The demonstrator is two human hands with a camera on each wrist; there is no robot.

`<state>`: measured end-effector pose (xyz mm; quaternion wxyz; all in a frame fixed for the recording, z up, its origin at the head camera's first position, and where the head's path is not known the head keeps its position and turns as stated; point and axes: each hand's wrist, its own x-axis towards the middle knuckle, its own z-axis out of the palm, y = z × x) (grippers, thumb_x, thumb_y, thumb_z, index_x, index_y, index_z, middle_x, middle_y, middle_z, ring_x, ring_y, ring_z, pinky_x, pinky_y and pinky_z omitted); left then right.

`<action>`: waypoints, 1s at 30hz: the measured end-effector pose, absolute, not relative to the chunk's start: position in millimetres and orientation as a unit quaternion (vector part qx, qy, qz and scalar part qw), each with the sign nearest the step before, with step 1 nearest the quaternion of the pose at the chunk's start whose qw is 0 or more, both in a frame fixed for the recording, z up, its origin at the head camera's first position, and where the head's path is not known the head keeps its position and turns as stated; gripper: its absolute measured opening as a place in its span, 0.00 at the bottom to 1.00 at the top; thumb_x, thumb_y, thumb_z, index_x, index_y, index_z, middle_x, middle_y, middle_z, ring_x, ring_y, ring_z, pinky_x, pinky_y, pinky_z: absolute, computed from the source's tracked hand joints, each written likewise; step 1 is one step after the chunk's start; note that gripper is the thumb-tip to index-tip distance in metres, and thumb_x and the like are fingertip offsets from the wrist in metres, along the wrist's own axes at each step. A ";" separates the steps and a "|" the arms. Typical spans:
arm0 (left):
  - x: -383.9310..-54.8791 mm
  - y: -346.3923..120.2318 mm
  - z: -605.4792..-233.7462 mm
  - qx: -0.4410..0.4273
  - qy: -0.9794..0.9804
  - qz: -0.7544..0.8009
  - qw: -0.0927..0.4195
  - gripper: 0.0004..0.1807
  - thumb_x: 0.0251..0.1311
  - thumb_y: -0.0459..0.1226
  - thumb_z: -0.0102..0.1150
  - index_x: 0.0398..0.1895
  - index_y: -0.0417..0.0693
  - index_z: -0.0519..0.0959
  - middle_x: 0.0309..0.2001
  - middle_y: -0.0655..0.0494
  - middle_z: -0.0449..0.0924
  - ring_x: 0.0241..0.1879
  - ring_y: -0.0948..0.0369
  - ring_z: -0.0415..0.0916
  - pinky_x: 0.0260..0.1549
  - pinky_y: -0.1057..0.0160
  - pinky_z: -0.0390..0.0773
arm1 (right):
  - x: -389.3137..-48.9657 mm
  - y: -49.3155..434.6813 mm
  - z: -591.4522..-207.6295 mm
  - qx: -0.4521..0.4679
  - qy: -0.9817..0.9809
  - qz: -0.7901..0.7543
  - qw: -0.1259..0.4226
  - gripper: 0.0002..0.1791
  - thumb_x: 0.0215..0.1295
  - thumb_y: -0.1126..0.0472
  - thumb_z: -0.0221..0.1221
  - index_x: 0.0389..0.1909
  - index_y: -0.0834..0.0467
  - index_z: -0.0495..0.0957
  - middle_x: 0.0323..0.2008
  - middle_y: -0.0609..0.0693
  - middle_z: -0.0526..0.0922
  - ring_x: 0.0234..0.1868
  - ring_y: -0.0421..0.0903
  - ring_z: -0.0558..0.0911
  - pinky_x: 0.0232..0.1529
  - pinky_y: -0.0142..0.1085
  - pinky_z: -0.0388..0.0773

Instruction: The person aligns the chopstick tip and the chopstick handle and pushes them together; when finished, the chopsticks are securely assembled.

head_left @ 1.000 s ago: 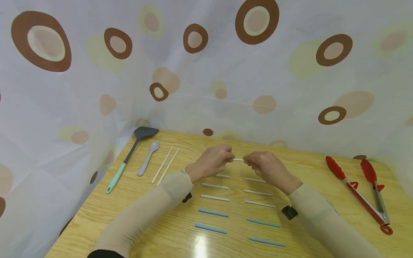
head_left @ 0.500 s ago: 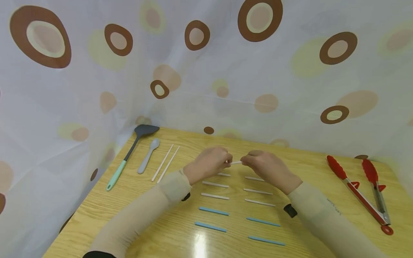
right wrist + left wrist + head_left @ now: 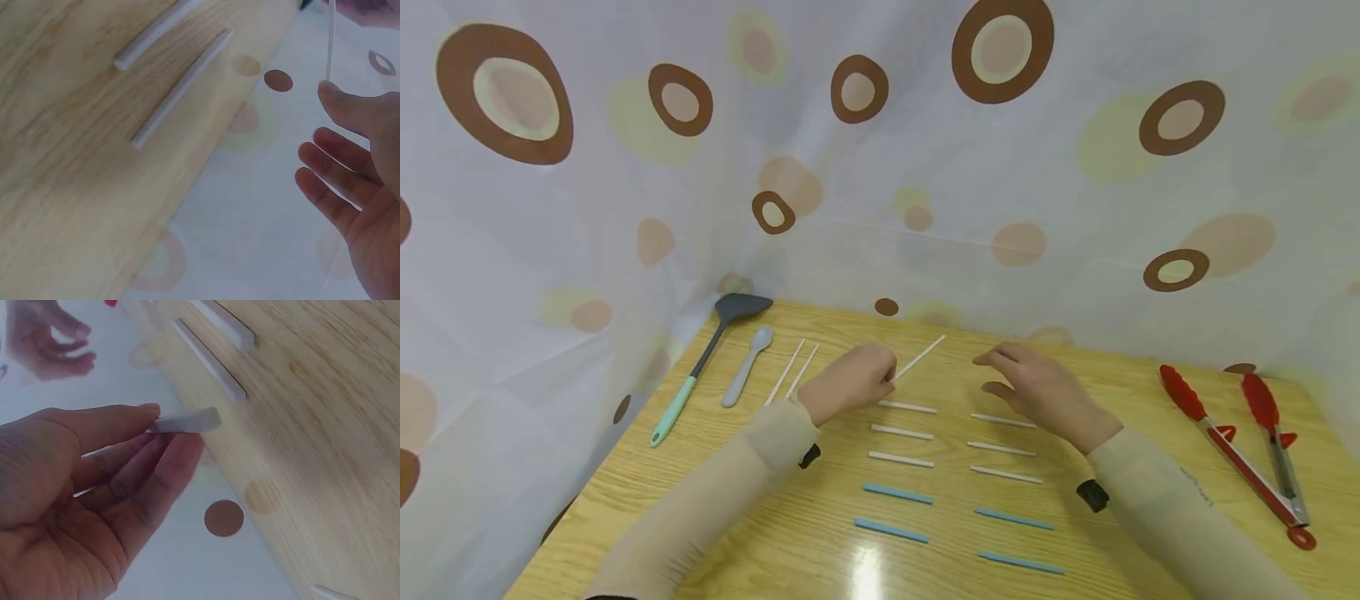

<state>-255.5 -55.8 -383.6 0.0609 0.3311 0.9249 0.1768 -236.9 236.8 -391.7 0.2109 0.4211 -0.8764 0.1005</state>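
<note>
At the far left a black turner (image 3: 740, 306) with a mint handle lay on the wooden table (image 3: 1120, 492), with a grey spoon (image 3: 760, 337) beside it and then two thin white sticks (image 3: 785, 372) side by side. The left hand (image 3: 853, 379) pinched one white stick (image 3: 920, 358) near its end between thumb and fingers; the rest slanted up and away, raised above the tabletop. That stick looked very light and fairly stiff, yet slim enough that a hard squeeze or sideways push might have snapped it. Its smooth sides could have slid or twisted in a one-ended pinch, so a second gentle fingertip hold suited the free end. Below lay a column of three short white sticks (image 3: 902, 432) and two blue sticks (image 3: 897, 493). Right of these, the right hand (image 3: 1045, 392) held nothing, thumb and fingers parted, just short of the stick's free end. Under it lay three more white pieces (image 3: 1001, 448) and two blue pieces (image 3: 1013, 519). Red-headed tongs (image 3: 1251, 472) lay spread at the far right
</note>
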 end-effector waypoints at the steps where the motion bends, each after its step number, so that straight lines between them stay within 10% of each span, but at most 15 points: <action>1: -255.4 -59.6 -383.5 0.321 0.927 0.182 0.068 0.26 0.65 0.27 0.57 0.10 0.51 0.63 0.10 0.62 0.53 0.12 0.66 0.48 0.17 0.68 0.57 | -235.9 238.1 -393.7 0.414 -0.884 0.101 0.193 0.22 0.54 0.65 0.73 0.50 0.61 0.80 0.44 0.54 0.81 0.41 0.50 0.82 0.36 0.42 0.82; 12: -265.4 -101.5 -383.2 0.175 0.953 0.195 0.151 0.12 0.59 0.21 0.56 0.20 0.39 0.72 0.15 0.47 0.75 0.13 0.55 0.79 0.13 0.68 0.76 | -230.8 249.9 -409.6 0.383 -0.916 0.096 0.065 0.12 0.56 0.66 0.72 0.40 0.60 0.82 0.36 0.51 0.82 0.34 0.47 0.82 0.33 0.39 0.81; 30: -270.7 -123.8 -396.0 0.087 0.959 0.200 0.181 0.10 0.53 0.20 0.60 0.36 0.34 0.73 0.38 0.35 0.74 0.16 0.53 0.81 0.14 0.64 0.80 | -227.2 247.5 -417.9 0.371 -0.922 0.110 0.023 0.08 0.58 0.65 0.71 0.36 0.56 0.82 0.32 0.46 0.80 0.31 0.41 0.81 0.31 0.35 0.79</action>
